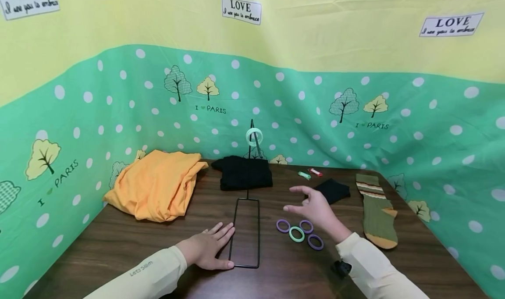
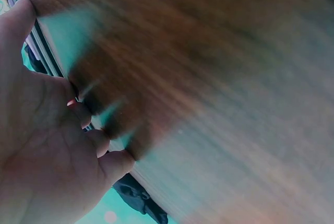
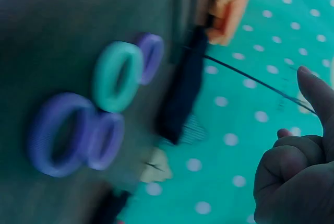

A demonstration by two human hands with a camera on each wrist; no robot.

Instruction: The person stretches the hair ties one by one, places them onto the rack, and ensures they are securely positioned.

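Observation:
A black wire stand has a flat rectangular base and an upright ending in a bent arm. Pale green rings hang from that arm. My left hand rests on the table with fingers spread, its fingertips and thumb touching the left side of the base. Over the table to the right, my right hand is raised, thumb and index finger apart, the other fingers curled, nothing seen between them. Below it lie purple rings and a mint green ring, also visible in the right wrist view.
Behind the stand's base lies folded black cloth, with orange cloth heaped to its left. A dark cloth, a green clip, a red clip and a striped olive sock lie right. A patterned curtain surrounds the table.

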